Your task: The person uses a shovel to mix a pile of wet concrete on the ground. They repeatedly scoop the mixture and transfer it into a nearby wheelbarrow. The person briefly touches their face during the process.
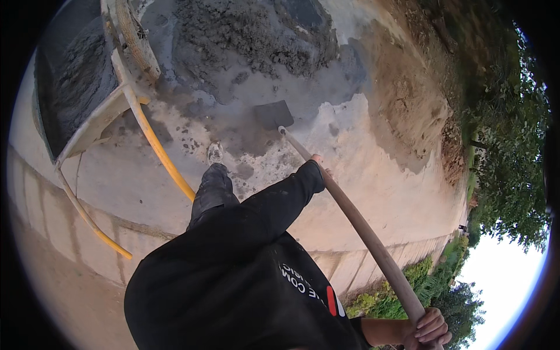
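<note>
A shovel with a long wooden handle (363,225) runs diagonally from the lower right to its dark flat blade (274,114) on the wet, stained ground. My left hand (321,164) grips the handle's lower part, not far above the blade; the dark sleeve partly hides it. At the lower right, my right hand (431,328) is closed around the handle near its upper end. Beyond the blade lies a heap of wet grey mortar or concrete (258,41). One of my shoes (215,153) shows left of the blade.
A wheelbarrow (94,127) with yellow handles (159,155) stands at the left, holding grey mix (85,78). A rough wooden post or log (135,39) is beside it. Wet sand or soil (404,109) spreads at the right, near trees (507,131). A low wall or kerb (57,205) borders the slab.
</note>
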`<act>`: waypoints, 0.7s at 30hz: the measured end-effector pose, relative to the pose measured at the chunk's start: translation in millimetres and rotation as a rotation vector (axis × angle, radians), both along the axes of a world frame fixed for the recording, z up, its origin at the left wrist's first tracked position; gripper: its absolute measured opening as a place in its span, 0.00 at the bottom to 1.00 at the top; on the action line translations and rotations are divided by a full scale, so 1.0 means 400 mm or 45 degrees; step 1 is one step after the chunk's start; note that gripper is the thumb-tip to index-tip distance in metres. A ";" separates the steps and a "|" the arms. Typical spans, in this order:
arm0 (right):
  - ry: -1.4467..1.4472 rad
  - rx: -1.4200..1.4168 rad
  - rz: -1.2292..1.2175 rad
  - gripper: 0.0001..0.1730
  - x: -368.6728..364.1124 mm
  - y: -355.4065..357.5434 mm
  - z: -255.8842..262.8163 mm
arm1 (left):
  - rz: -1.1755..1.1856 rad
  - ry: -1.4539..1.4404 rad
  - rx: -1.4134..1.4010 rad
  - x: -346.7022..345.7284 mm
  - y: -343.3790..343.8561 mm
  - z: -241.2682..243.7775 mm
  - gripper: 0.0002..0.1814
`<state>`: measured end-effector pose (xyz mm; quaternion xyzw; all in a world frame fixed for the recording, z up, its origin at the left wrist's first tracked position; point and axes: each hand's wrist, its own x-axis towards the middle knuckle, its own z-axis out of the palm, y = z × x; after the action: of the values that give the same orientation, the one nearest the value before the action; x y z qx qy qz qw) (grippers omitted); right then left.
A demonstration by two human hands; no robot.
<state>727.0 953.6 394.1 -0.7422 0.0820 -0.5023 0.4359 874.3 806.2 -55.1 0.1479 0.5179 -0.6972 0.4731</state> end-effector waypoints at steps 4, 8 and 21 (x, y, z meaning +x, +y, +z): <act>-0.720 -0.069 -0.537 0.12 -0.293 0.174 0.113 | 0.077 -0.456 -0.191 -0.161 0.140 -0.115 0.12; 0.293 -0.498 -1.795 0.16 -0.661 0.345 0.137 | -0.119 -0.396 -0.104 -0.343 0.273 -0.193 0.07; 3.473 1.090 -0.314 0.26 -1.019 0.406 -0.128 | -0.606 -0.275 0.404 -0.580 0.672 -0.466 0.06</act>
<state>319.5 1116.1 342.7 -0.4380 0.6334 0.6180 0.1584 642.3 1075.0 -241.6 0.4104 0.5179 -0.6790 0.3199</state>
